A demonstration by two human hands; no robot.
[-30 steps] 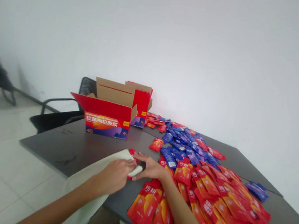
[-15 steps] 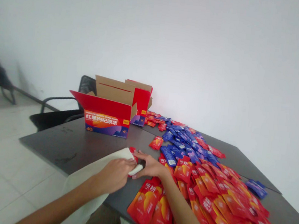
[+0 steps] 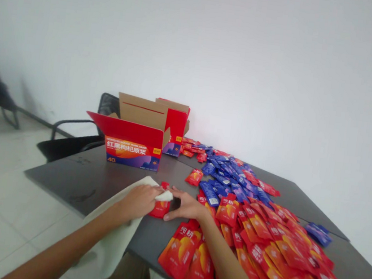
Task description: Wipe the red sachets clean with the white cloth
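Your left hand [image 3: 138, 201] is closed, its fingers [image 3: 152, 192] curled around a cream cloth [image 3: 113, 234], whose folded end lies over the top of a small red pouch [image 3: 160, 209]. The pouch sits on the dark grey table [image 3: 75, 180], between your hands. Your right hand [image 3: 186, 207] is open, with its fingers [image 3: 182, 198] spread and its thumb [image 3: 169, 216] low beside the pouch; you cannot tell whether they touch it.

Just right of your right hand lies a heap of red pouches [image 3: 261, 244] printed 纯耕, mixed with blue pouches [image 3: 209, 193] farther along the table. Beyond your hands stands an open red carton [image 3: 132, 153] with brown cardboard flaps [image 3: 140, 111], reading 红黑枸杞原浆, "YUAN JIANG" and 40.
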